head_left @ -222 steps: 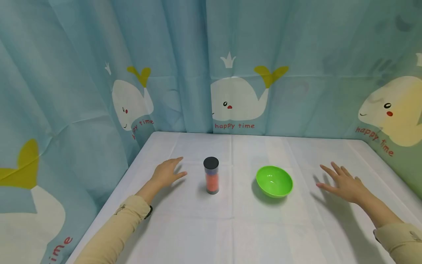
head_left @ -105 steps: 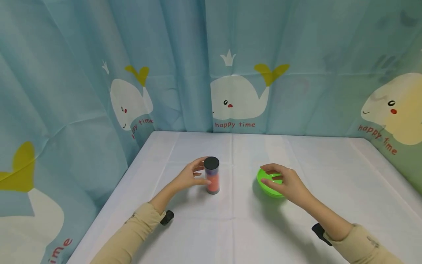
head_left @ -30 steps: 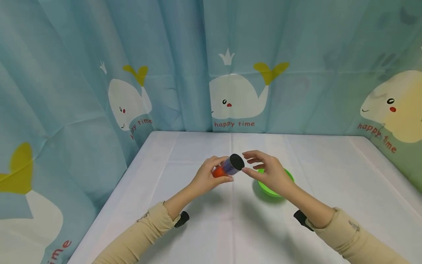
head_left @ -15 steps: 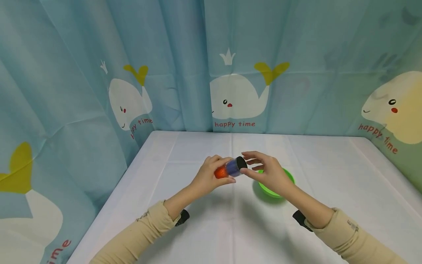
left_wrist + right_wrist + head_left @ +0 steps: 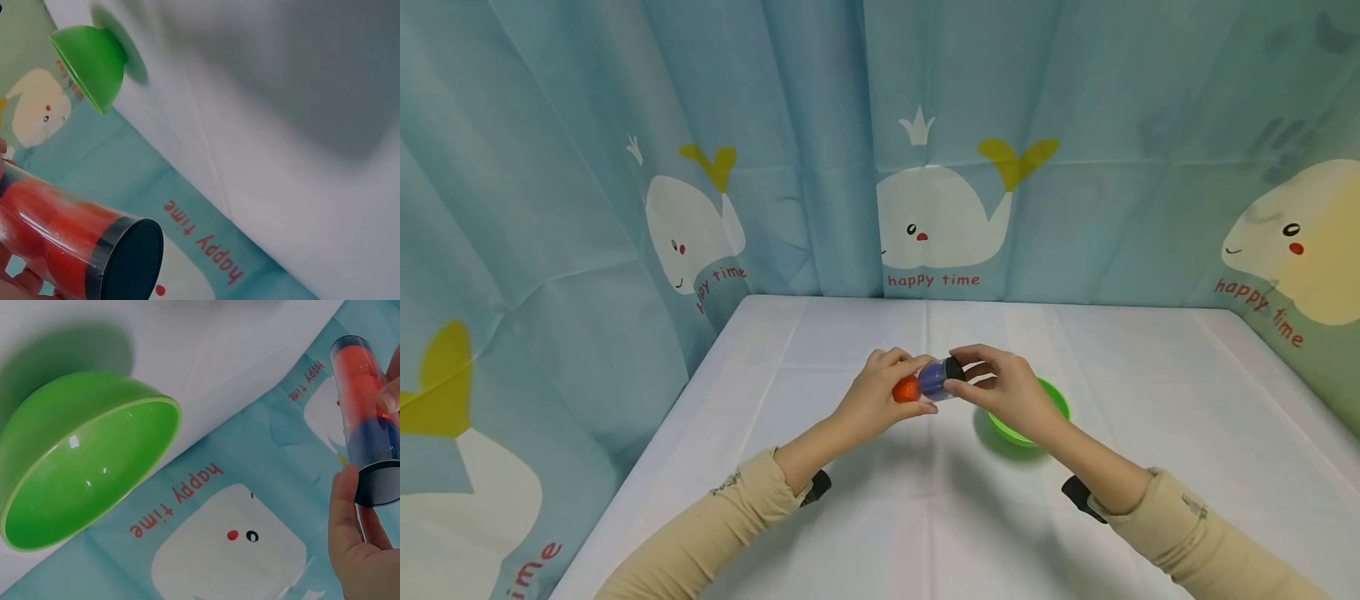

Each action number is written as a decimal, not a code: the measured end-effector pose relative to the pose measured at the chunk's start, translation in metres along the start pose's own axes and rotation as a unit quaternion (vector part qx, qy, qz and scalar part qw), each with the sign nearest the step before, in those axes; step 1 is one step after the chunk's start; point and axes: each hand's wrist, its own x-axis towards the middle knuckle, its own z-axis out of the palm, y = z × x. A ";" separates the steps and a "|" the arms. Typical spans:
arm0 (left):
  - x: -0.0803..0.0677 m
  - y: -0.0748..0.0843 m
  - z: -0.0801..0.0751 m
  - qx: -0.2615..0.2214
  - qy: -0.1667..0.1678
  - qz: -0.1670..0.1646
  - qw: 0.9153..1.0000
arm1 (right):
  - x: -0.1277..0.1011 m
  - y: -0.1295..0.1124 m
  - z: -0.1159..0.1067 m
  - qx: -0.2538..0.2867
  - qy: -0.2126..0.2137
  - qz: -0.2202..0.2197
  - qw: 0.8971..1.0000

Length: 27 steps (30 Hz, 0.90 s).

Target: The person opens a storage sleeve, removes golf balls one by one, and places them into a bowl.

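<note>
Held above the white table (image 5: 880, 542), a clear tube (image 5: 934, 382) lies on its side between my two hands, its black cap (image 5: 954, 369) pointing to my right. I have my left hand (image 5: 867, 398) wrapped around its body, palm over the end with the red pieces (image 5: 69, 244), while my right hand (image 5: 1013, 392) pinches the cap between thumb and fingers. The tube looks light and fairly stiff, likely plastic, with a glossy wall that could turn slick in a loose hold; I judge it more apt to dent than to shatter. The best places to grip seem to be the middle of the body and the cap's rim. My forearms, in rolled beige sleeves (image 5: 688, 533), angle inward from either side, wrists raised off the cloth, with the right hand partly covering the green bowl (image 5: 1057, 403) from above.
</note>
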 end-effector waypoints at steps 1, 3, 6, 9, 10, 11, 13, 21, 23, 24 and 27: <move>0.000 0.000 0.000 0.002 0.000 0.002 1.000 | 0.000 0.000 0.000 0.001 0.002 0.000 1.000; 0.001 0.001 -0.001 0.001 -0.002 0.006 1.000 | 0.001 -0.001 0.000 0.000 0.006 -0.002 1.000; 0.001 0.002 -0.002 0.000 -0.005 0.013 1.000 | 0.000 -0.002 0.000 -0.001 0.007 -0.007 1.000; 0.000 0.003 -0.003 0.005 -0.010 0.016 1.000 | 0.000 -0.002 0.000 -0.003 0.006 -0.014 1.000; 0.000 0.004 -0.004 0.008 -0.011 0.019 1.000 | 0.000 -0.002 0.000 -0.004 0.006 -0.017 1.000; 0.000 0.004 -0.004 0.010 -0.012 0.020 1.000 | 0.000 -0.002 0.000 -0.005 0.006 -0.021 1.000; 0.000 0.004 -0.005 0.011 -0.014 0.023 1.000 | 0.001 -0.002 0.000 -0.010 0.004 -0.028 1.000; -0.001 -0.002 -0.002 -0.013 -0.037 0.035 0.999 | 0.001 0.005 0.003 -0.015 -0.012 -0.043 0.999; -0.001 -0.004 -0.001 -0.017 -0.040 0.038 0.998 | 0.001 0.007 0.003 -0.013 -0.016 -0.041 0.999; -0.001 -0.005 0.000 -0.019 -0.040 0.038 0.998 | 0.001 0.007 0.003 -0.013 -0.017 -0.042 0.999; 0.000 -0.006 0.001 -0.024 -0.041 0.040 0.998 | 0.001 0.007 0.001 -0.012 -0.021 -0.054 0.998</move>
